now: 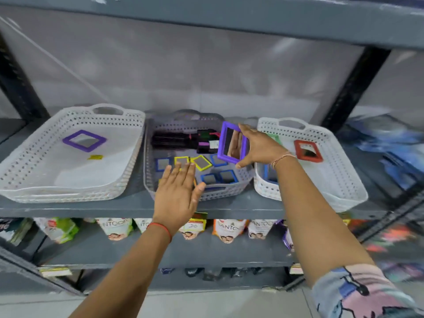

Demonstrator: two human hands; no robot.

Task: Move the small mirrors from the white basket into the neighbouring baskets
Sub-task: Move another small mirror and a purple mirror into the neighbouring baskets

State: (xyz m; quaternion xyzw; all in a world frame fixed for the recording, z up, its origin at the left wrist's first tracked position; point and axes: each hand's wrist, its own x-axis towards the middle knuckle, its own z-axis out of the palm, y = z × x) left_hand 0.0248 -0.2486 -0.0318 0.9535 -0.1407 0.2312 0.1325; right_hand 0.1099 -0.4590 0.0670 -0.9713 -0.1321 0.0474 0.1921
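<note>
Right hand (260, 146) has its grip closed on a purple-framed mirror (232, 142), thumb under the lower edge and fingers over the top, holding it upright above the right side of the middle basket (160, 125). Left hand (177, 191) is spread flat and wide, holding nothing, its fingertips over that basket's front area.

Small mirrors lie flat on the middle basket's floor: a blue-framed one (162, 164), two yellow-framed ones (181, 160) (202, 162), and more blue ones (219, 177) near the front wall. At the back of this basket a bundle of dark combs or brushes (183, 140) lies crosswise, just behind the mirrors.

Left basket (34, 157), white and perforated, holds one purple-framed mirror (84, 140) and a yellow tag (95, 157). Right basket (344, 180) holds a red-framed mirror (308, 151); the right forearm crosses over its near corner, partly hiding a blue-framed piece (267, 173) and a green one (274, 137).

All three baskets sit side by side on a grey metal shelf (91, 208). Below it, printed packets (229, 229) hang in a row.
</note>
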